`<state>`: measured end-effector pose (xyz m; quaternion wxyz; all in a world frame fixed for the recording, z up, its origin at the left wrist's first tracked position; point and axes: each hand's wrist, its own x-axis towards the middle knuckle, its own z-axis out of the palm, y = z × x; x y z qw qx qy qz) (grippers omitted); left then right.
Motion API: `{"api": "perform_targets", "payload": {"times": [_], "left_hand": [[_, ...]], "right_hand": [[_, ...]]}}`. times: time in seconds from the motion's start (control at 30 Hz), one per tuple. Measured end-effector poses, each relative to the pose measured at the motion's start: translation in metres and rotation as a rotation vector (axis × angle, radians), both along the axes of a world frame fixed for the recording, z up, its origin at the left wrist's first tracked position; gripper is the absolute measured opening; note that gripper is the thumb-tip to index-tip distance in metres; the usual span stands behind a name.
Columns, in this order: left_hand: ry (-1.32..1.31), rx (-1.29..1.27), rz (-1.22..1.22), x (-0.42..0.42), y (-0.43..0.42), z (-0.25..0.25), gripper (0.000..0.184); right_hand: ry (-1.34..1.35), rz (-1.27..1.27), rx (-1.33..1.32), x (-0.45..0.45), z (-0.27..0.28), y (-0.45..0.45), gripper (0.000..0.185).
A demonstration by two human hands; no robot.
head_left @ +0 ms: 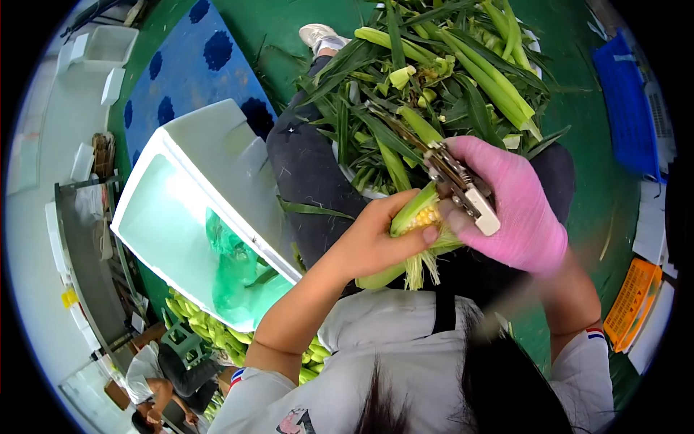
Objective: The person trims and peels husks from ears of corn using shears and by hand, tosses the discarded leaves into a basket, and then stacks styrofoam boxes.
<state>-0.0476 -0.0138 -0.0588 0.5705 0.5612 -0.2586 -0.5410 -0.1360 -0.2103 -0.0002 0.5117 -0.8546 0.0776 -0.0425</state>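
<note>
My left hand (379, 235) is wrapped round an ear of corn (428, 217), whose yellow and white kernels show between green husk leaves. Pale silk and husk hang below the fingers. My right hand (506, 206), in a pink wrap or glove, grips a metal folding tool (463, 184) with a light end piece. The thumb and fingers of this hand are up against the corn's right end. Beyond both hands, between my legs, lies a large heap of green husks and leaves (470, 79).
To the left a white foam box (184, 188) leans, with a green plastic bag (235, 253) inside. More unhusked corn (210, 325) lies behind it. A person (148, 372) sits at the lower left. Blue (625, 108) and orange (632, 304) crates stand at the right.
</note>
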Motion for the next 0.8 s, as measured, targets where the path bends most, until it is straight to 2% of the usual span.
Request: {"api": "perform_targets", "payload": {"times": [0.07, 0.13, 0.2, 0.23, 0.3, 0.33, 0.4, 0.43, 0.47, 0.53, 0.63, 0.67, 0.7, 0.73, 0.77, 0.8], "left_hand": [[0.084, -0.028, 0.024, -0.001, 0.005, 0.0, 0.049], [0.201, -0.052, 0.026, -0.001, 0.01, -0.001, 0.052], [0.327, -0.105, 0.064, -0.001, 0.014, -0.013, 0.053], [0.482, -0.146, 0.052, 0.001, 0.019, -0.016, 0.067], [0.707, -0.396, 0.2, 0.001, 0.019, -0.034, 0.08], [0.793, -0.537, 0.285, 0.003, 0.019, -0.038, 0.087], [0.632, -0.545, 0.557, 0.006, 0.024, -0.028, 0.122], [0.571, -0.581, 0.642, 0.005, 0.03, -0.028, 0.125], [0.608, -0.629, 0.78, -0.001, 0.034, -0.025, 0.113], [0.595, -0.568, 0.955, -0.009, 0.045, -0.034, 0.101], [0.609, -0.559, 1.225, -0.017, 0.067, -0.035, 0.095], [0.495, -0.59, 1.271, -0.022, 0.082, -0.041, 0.093], [0.171, -0.645, 1.332, -0.028, 0.093, -0.044, 0.087], [-0.163, -0.67, 1.372, -0.034, 0.11, -0.042, 0.096], [-0.171, -0.644, 1.389, -0.042, 0.132, -0.025, 0.105], [-0.171, -0.615, 1.404, -0.053, 0.15, -0.001, 0.122]], "right_hand": [[-0.064, -0.028, -0.168, 0.004, -0.007, -0.007, 0.048], [-0.107, -0.271, -0.383, 0.01, -0.02, -0.017, 0.041], [-0.079, -0.332, -0.367, 0.008, -0.023, -0.026, 0.035], [-0.008, -0.355, -0.115, 0.005, -0.02, -0.023, 0.036], [0.112, -0.324, 0.371, -0.011, -0.024, -0.014, 0.037], [0.216, -0.39, 0.434, -0.016, -0.029, -0.002, 0.032], [0.195, -0.227, 0.645, -0.029, -0.063, 0.019, 0.047], [0.212, -0.137, 0.689, -0.036, -0.082, 0.028, 0.053], [0.243, -0.117, 0.748, -0.039, -0.097, 0.039, 0.057], [0.31, -0.08, 0.862, -0.043, -0.128, 0.059, 0.064], [0.359, 0.051, 0.701, -0.03, -0.093, 0.097, 0.074], [0.319, 0.084, 0.668, -0.023, -0.092, 0.107, 0.077], [0.278, 0.115, 0.635, -0.016, -0.091, 0.117, 0.079], [0.207, 0.178, 0.719, -0.009, -0.085, 0.129, 0.08], [0.295, 0.184, 0.824, -0.008, -0.073, 0.142, 0.081], [0.248, 0.308, 0.758, -0.003, -0.101, 0.135, 0.075]]}}
